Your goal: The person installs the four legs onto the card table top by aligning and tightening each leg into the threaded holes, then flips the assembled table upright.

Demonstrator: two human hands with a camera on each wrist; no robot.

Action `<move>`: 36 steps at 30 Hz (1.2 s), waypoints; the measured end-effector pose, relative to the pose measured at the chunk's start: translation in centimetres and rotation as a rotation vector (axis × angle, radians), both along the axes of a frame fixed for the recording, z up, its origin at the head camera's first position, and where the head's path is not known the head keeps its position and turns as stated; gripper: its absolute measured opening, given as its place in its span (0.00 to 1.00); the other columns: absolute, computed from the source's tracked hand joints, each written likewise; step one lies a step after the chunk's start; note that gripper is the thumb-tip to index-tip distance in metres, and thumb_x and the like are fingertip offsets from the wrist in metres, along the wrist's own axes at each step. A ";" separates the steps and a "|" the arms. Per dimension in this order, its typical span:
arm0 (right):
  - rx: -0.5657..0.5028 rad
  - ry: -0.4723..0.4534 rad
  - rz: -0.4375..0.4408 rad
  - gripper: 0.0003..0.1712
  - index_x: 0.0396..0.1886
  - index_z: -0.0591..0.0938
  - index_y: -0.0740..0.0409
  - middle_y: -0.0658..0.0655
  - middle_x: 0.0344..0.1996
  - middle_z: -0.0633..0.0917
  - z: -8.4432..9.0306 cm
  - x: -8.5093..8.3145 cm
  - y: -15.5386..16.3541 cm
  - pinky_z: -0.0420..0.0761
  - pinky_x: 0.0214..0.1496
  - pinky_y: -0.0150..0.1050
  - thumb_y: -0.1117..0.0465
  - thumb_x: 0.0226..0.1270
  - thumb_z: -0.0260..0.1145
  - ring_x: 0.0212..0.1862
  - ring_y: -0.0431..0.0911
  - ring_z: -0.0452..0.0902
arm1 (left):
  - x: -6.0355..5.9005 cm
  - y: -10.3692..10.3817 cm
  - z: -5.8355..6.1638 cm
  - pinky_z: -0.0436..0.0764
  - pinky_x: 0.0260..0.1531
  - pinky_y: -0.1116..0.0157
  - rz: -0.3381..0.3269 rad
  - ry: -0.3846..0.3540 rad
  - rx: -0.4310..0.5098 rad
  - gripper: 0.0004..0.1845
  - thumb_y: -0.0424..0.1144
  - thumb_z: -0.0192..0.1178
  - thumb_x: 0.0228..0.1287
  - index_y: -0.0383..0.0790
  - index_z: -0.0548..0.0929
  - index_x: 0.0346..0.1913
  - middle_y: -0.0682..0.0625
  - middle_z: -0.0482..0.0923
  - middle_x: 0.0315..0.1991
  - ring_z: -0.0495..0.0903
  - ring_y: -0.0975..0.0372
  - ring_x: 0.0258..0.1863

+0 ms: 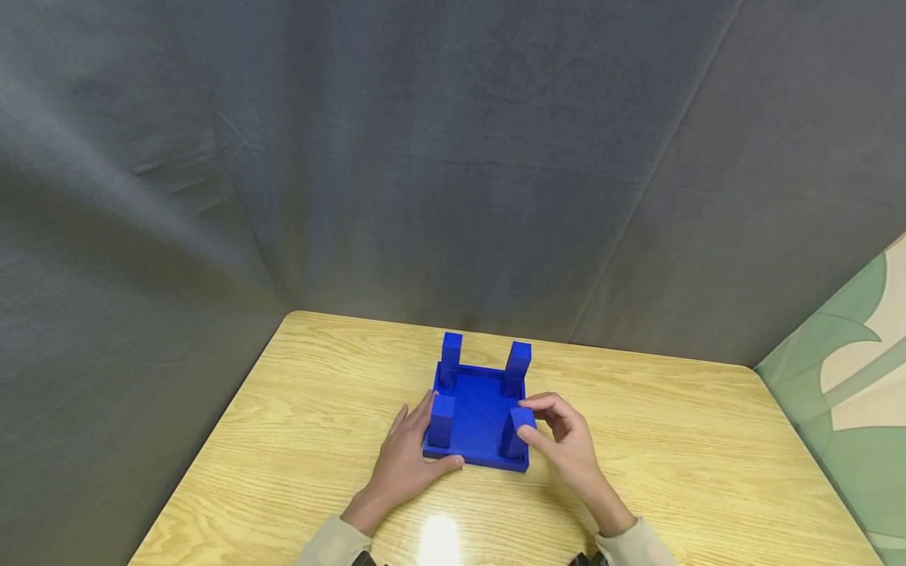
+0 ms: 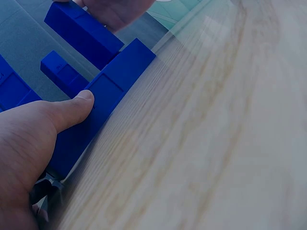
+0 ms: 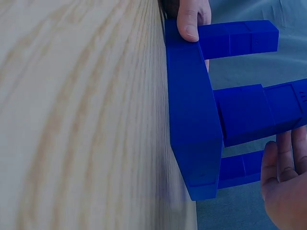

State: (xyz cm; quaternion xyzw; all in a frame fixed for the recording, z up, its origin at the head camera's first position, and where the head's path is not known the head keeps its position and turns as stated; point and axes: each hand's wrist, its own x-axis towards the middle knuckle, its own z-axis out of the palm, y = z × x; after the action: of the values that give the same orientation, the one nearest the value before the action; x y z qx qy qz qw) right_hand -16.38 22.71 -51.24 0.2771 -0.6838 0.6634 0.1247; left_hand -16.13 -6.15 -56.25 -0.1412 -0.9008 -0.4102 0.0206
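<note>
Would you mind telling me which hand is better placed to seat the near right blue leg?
Probably the right hand: its fingers pinch the near right blue post, while the left hand braces the blue square plastic base.

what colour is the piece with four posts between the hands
Solid bright blue, the posted piece on the wooden table; clearest in the head view.

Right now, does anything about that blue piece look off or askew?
Only its pose: the blue table-like piece lies upside down on the wooden table, four legs pointing up. The left hand steadies its base; the right hand pinches the near-right leg.
</note>
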 end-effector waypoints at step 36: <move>-0.059 -0.147 0.305 0.27 0.74 0.75 0.75 0.53 0.62 0.88 -0.2 -0.3 0.9 0.78 0.70 0.35 0.76 0.81 0.47 0.66 0.43 0.81 | -0.1 0.0 0.1 0.53 0.86 0.36 -0.020 0.047 0.013 0.63 0.63 0.79 0.59 0.36 0.61 0.88 0.42 0.61 0.88 0.58 0.37 0.86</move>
State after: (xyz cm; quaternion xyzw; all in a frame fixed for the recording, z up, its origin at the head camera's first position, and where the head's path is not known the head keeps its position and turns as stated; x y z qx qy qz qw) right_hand -16.68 23.58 -51.41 0.3244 -0.6213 0.7130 -0.0195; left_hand -16.27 -6.18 -56.16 -0.1594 -0.8960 -0.4127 0.0384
